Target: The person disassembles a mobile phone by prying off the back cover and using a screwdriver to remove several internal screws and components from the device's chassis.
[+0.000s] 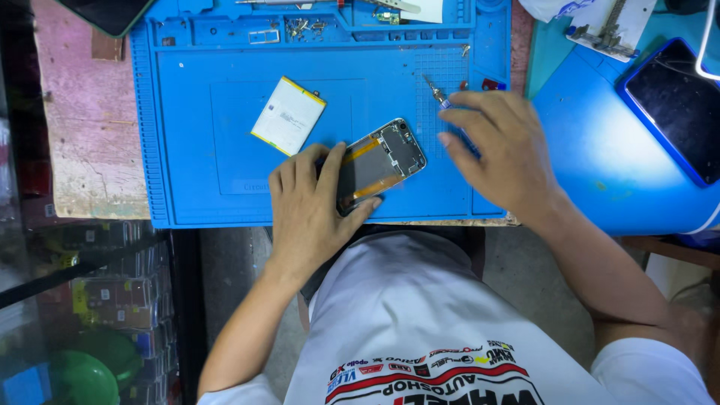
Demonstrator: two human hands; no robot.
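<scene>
left hand point(309, 204) clamping opened phone point(377, 162) — right hand point(501, 150), fingers curled, pinching screwdriver point(437, 94) — on blue mat point(195, 150), white battery point(288, 115) beside.

Two hands point(307, 210), one opened phone point(379, 161), one loose battery point(289, 115), one screwdriver point(450, 112), two blue mats point(225, 150) (perhaps more tools lie at the top).

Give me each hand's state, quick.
Left hand: closed on the opened phone, pinning it to the blue mat.
Right hand: closed on a screwdriver.

mat point(225, 150): matt blue rubbery | phone frame point(382, 161): shiny metal | benchtop point(90, 127): rough worn wood
</scene>
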